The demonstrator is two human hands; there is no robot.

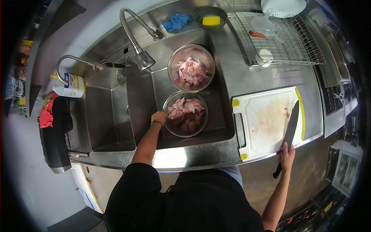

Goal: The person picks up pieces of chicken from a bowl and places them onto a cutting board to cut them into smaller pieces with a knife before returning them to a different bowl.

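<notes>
My left hand (159, 117) is closed at the left rim of the nearer clear bowl (206, 123), its fingertips partly hidden. Pieces of raw meat, seemingly chicken (187, 113), fill that bowl inside the sink. Behind it, a second clear bowl (172, 77) holds more raw meat (192, 72). On the right, my right hand (286, 157) grips a large kitchen knife (291, 125) around the handle and the base of its blade. The blade points away from me over the right side of a white cutting board (255, 127), which bears reddish stains and scraps.
A spray faucet (144, 60) hangs over the double sink (145, 127). Behind are a blue cloth or glove (177, 22) and a dark bowl (198, 17) with a yellow sponge (211, 21). A wire dish rack (305, 48) stands back right; a white jug (75, 87) stands left.
</notes>
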